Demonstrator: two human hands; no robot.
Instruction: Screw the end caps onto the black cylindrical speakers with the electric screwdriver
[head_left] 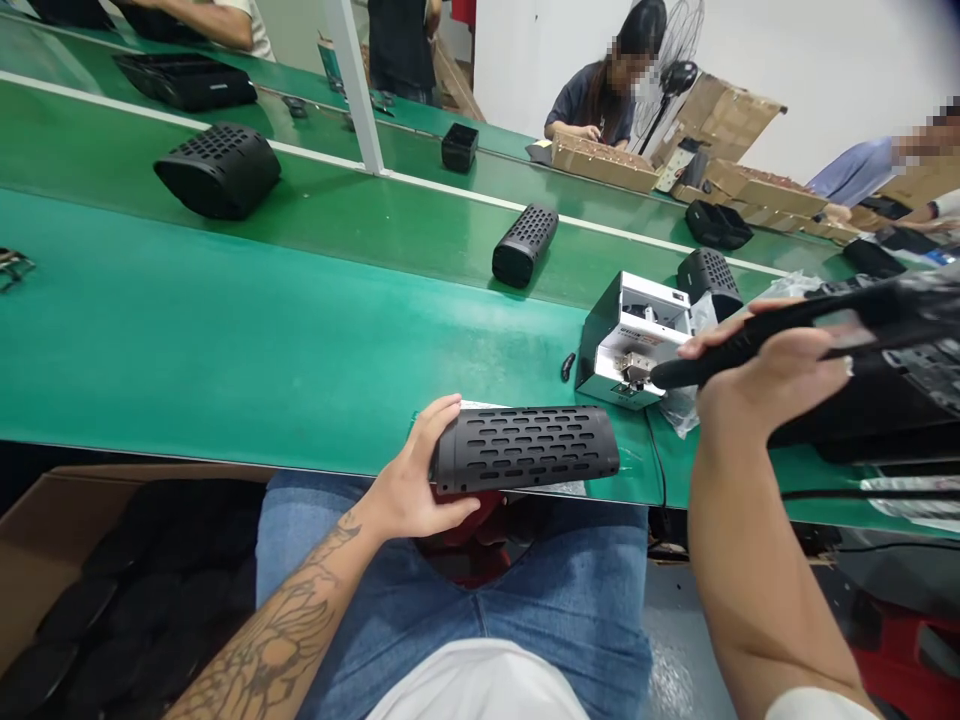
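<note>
The box (600, 345), left of the right hand (750, 395), could shift if the driver (694, 372) in its curled fingers slants. The casing (529, 448), right of the left hand (409, 490), pinched between thumb and fingers, could slip off the table (285, 350) if that grip loosens. The box's print (646, 338) is too small to read.

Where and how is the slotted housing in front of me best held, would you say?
I'd grip the housing by its left end, from the left, as the left hand does: it lies crosswise, and thumb and fingers can span its narrow width, leaving most slots uncovered.
</note>
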